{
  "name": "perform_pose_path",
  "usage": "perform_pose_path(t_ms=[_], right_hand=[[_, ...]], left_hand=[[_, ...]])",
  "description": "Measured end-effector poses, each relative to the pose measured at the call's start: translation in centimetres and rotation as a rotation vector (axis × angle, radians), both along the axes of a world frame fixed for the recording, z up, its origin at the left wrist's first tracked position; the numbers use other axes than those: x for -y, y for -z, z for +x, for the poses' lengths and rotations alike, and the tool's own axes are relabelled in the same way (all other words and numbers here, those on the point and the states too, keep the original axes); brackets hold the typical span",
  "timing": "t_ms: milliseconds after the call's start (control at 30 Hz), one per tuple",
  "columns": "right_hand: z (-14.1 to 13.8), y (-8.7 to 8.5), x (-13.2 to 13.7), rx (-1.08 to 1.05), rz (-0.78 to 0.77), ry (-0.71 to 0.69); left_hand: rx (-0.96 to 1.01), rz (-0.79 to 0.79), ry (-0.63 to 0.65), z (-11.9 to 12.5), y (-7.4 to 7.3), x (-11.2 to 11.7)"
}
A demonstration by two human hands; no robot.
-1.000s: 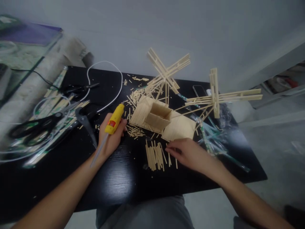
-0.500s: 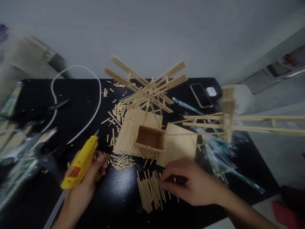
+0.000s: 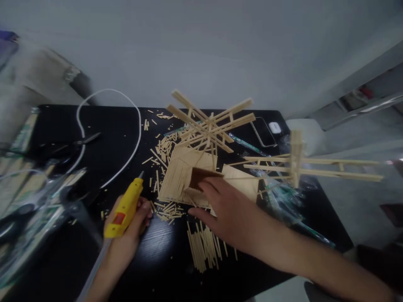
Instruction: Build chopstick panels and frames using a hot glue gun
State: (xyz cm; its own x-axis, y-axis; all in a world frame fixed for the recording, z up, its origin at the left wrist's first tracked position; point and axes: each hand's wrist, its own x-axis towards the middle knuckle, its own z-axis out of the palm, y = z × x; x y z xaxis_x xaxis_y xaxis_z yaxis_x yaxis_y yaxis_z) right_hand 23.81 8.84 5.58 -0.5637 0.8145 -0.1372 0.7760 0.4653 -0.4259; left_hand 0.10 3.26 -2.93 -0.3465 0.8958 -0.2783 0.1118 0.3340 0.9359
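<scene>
My left hand (image 3: 127, 239) is closed around a yellow hot glue gun (image 3: 126, 207), its metal nozzle tilted up and away. A pale translucent rod (image 3: 99, 262) trails from the gun's back end. My right hand (image 3: 228, 205) reaches over the near side of a small open box made of sticks (image 3: 192, 193). Its fingertips are at the box's opening and its thumb is spread apart in front; I cannot tell how firmly it touches. Under the box lies a panel of sticks (image 3: 174, 176). A row of loose sticks (image 3: 201, 247) lies below the right hand.
A windmill-like frame of sticks (image 3: 209, 130) stands behind the box. Another stick frame (image 3: 296, 163) juts out at the right. Also here are scattered stick offcuts (image 3: 170, 212), a white cable (image 3: 140, 126), a phone (image 3: 263, 132), plastic wrappers (image 3: 283, 201) and pliers (image 3: 78, 209).
My right hand has moved from the loose stick row up and forward onto the box, its fingers opening. My left hand still holds the glue gun. The view has shifted slightly.
</scene>
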Motion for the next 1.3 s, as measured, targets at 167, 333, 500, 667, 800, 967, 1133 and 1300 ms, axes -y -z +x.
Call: perform_pose_path(t_ms=[167, 333, 500, 667, 800, 967, 1133, 1300], right_hand=[[-2.6, 0.2, -2.9, 0.309, -0.149, -0.029], [-3.8, 0.7, -5.1, 0.298, -0.152, -0.016], [-3.6, 1.5, -5.1, 0.242, -0.132, -0.009], [-3.2, 1.2, -4.8, 0.229, -0.158, -0.021], [-2.9, 1.0, -4.9, 0.245, -0.18, -0.029], [-2.9, 1.0, -5.0, 0.265, -0.207, -0.036], [-2.8, 0.4, -5.4, 0.276, -0.263, -0.032], [-2.5, 0.2, -6.2, 0.246, -0.349, -0.066]], left_hand=[[0.091, 0.07, 0.029, 0.3, 0.5, 0.0], [0.15, 0.144, 0.024, 0.2, 1.5, 0.1], [0.174, 0.159, 0.038, 0.2, 2.4, 0.1], [0.177, 0.152, 0.046, 0.2, 2.6, 0.2], [0.158, 0.15, 0.048, 0.1, 2.8, 0.2], [0.145, 0.152, 0.055, 0.1, 2.9, 0.1], [0.141, 0.15, 0.058, 0.1, 3.0, 0.1], [0.137, 0.158, 0.054, 0.2, 3.2, 0.0]])
